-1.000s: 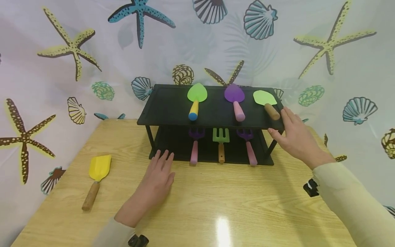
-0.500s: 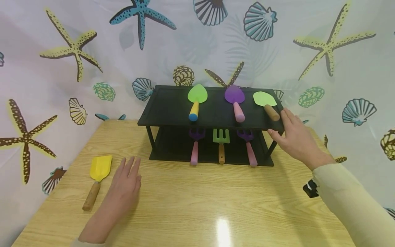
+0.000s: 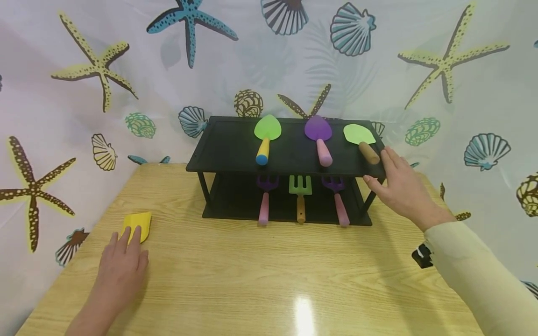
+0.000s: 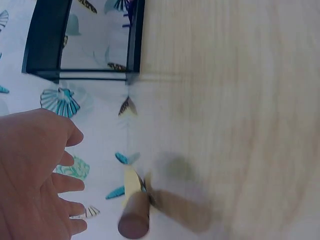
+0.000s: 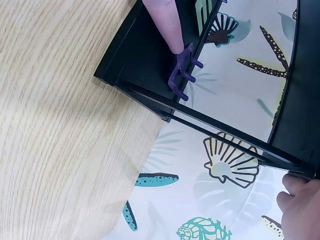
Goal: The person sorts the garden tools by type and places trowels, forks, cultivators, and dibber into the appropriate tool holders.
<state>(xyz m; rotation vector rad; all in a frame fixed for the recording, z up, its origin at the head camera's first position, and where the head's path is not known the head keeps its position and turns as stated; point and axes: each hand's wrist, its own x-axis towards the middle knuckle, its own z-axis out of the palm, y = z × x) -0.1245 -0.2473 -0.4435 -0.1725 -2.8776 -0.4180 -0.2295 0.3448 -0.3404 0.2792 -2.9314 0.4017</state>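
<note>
My left hand [image 3: 119, 263] reaches over the yellow toy shovel [image 3: 142, 222] on the table's left side, fingers extended. In the head view the hand covers the shovel's handle and part of its blade. The left wrist view shows the wooden handle [image 4: 135, 216] apart from the fingers. My right hand [image 3: 401, 189] rests at the right edge of a black two-tier rack [image 3: 229, 145], fingers straight along the top and thumb at the front corner. Nearest to it lies a pale green shovel [image 3: 359, 134] with a wooden handle.
On the rack's top are a green trowel [image 3: 268, 127] and a purple trowel [image 3: 318, 128]. Its lower tier holds a green fork [image 3: 300, 185] and two purple forks with pink handles [image 3: 263, 210]. A shell-print cloth [image 3: 286, 70] hangs behind the wooden table [image 3: 252, 275].
My left hand has moved left, from the rack's front left corner to over the yellow shovel. The right hand has stayed at the rack's edge.
</note>
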